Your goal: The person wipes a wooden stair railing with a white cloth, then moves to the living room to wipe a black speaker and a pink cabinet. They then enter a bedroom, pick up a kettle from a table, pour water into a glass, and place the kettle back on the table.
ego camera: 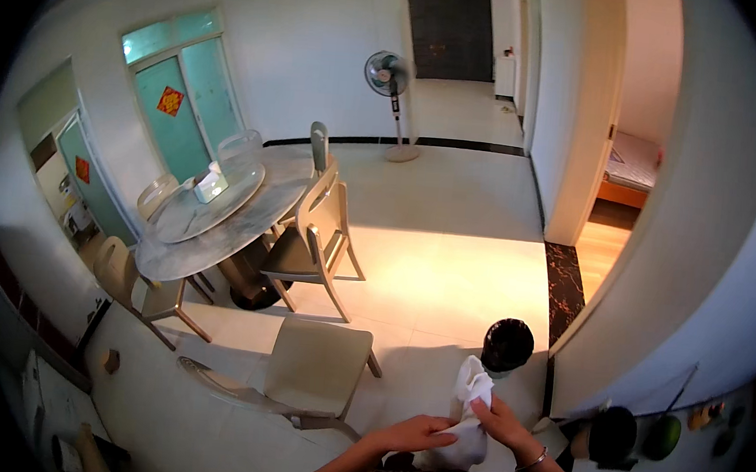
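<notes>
Low in the head view, close to my body, a crumpled white cloth [463, 442] is bunched between my hands, with one end sticking up. My right hand [500, 419] grips its upper part, thumb on the fabric; a bracelet circles that wrist. My left hand [425, 434] lies against the cloth's left side with its fingers around a fold. Just beyond the cloth stands a bin with a black liner [508, 345]. A beige chair [320, 361] is to the left of the cloth.
An oval marble-look table [266, 217] with a turntable and tissue box [211, 186] has several chairs around it. A pedestal fan [388, 76] stands by the far wall. A doorway opens at right, near a bed [631, 168]. A green watermelon [662, 437] lies at lower right.
</notes>
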Available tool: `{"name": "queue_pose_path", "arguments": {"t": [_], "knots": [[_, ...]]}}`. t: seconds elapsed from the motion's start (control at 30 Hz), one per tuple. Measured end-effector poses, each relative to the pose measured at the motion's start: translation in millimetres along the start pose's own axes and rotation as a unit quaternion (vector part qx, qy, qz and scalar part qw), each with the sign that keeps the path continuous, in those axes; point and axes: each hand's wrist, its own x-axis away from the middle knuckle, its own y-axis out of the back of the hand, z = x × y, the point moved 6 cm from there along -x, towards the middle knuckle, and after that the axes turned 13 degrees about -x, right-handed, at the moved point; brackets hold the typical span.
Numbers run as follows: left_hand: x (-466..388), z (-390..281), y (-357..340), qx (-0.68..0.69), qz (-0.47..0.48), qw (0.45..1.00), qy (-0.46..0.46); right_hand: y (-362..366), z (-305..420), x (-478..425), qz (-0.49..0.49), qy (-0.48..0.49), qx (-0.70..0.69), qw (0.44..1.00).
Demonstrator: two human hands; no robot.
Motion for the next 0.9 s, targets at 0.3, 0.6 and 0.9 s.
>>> {"name": "queue_pose_path", "arguments": {"t": [0.3, 0.6, 0.9], "knots": [[-54.8, 78.7, 122.5, 0.162, -0.108, 0.981, 0.006, -3.7, 33.0, -185.9, 0.154, -0.033, 0.011, 0.988], [-147.6, 86.1, 291.9, 0.305, -0.077, 0.948, 0.043, 73.0, 88.0, -333.4, 0.093, -0.067, -0.094, 0.989], [-291.3, 122.0, 434.6, 0.461, -0.157, 0.873, 0.021, 216.3, 60.2, -428.3, -0.006, -0.194, -0.087, 0.977]]}}
